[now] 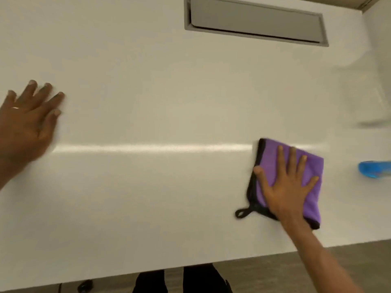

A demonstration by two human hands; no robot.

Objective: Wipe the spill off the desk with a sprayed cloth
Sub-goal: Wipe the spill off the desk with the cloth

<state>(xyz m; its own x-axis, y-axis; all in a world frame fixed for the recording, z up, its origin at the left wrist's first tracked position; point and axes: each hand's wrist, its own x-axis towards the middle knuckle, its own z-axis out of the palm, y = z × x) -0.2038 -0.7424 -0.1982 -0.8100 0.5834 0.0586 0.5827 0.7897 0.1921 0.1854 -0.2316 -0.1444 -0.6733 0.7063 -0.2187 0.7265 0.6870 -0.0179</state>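
Observation:
A folded purple cloth (311, 172) with black trim and a black hanging loop lies flat on the white desk (158, 102) at the right. My right hand (285, 187) presses down on it with the palm flat and fingers spread. My left hand (27, 121) rests flat on the desk at the far left, fingers apart, holding nothing; it wears a ring. At the right edge lies a spray bottle (374, 169) with blue liquid, only partly in view. I see no clear spill on the surface; a bright light streak runs across the desk.
A grey rectangular cable hatch (254, 20) is set into the desk at the back. The desk's front edge runs along the bottom, with the floor and my dark legs (179, 280) beyond it. A blurred pale object (372, 98) sits at the far right.

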